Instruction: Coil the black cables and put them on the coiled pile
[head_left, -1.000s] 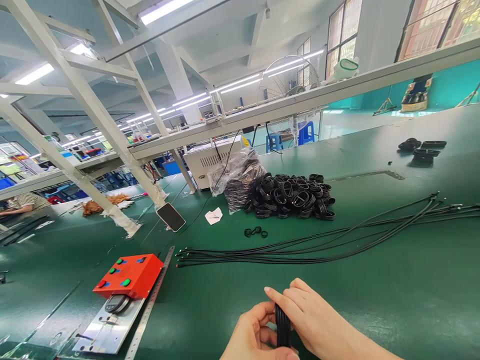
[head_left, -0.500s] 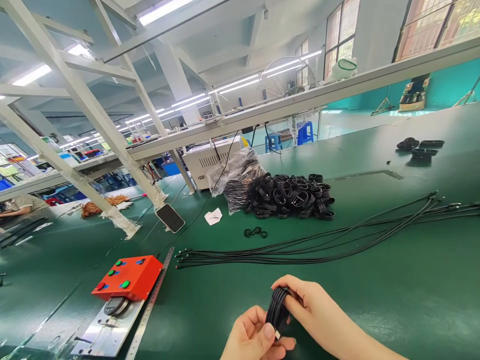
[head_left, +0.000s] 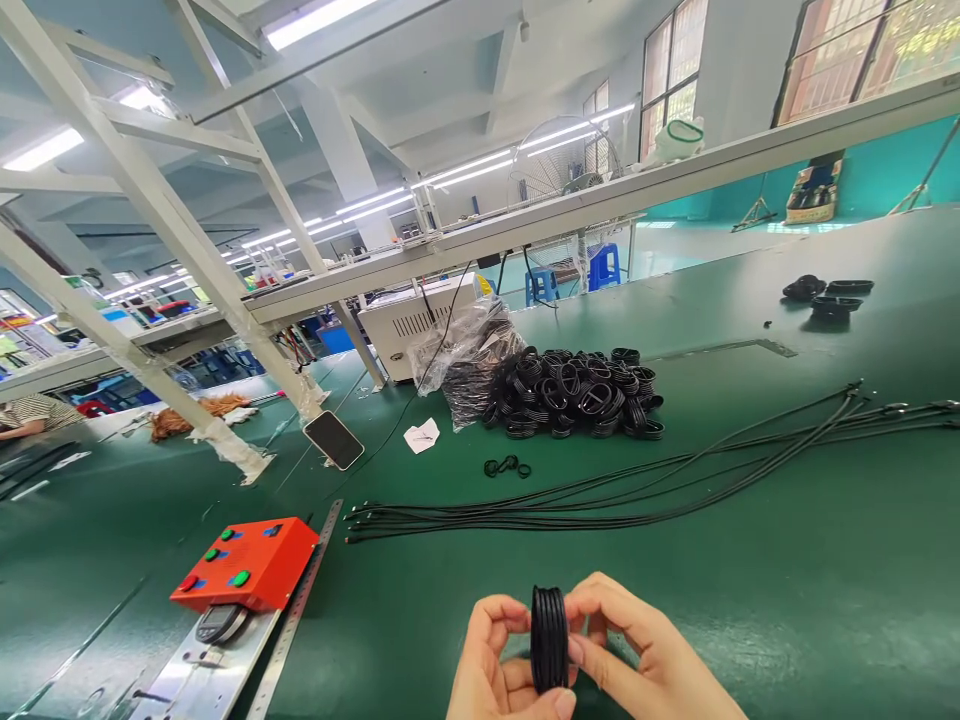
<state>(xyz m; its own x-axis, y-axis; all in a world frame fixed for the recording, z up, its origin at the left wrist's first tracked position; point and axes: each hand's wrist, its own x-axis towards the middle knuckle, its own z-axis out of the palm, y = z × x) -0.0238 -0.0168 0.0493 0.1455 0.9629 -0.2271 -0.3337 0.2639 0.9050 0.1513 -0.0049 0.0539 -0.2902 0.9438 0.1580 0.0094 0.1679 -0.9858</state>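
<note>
Left hand and right hand grip a black cable coil; weak pressure could let it spring loose.

I had a coil of black cable pinched upright between left hand and right hand, loose black cables beyond the coil, a heap of coiled cables farther beyond it, an orange button box to its left

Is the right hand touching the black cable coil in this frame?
Touching: the head view shows the right hand with its fingers pressed against the right side of the cable coil, which the left hand grips from the other side.
</note>
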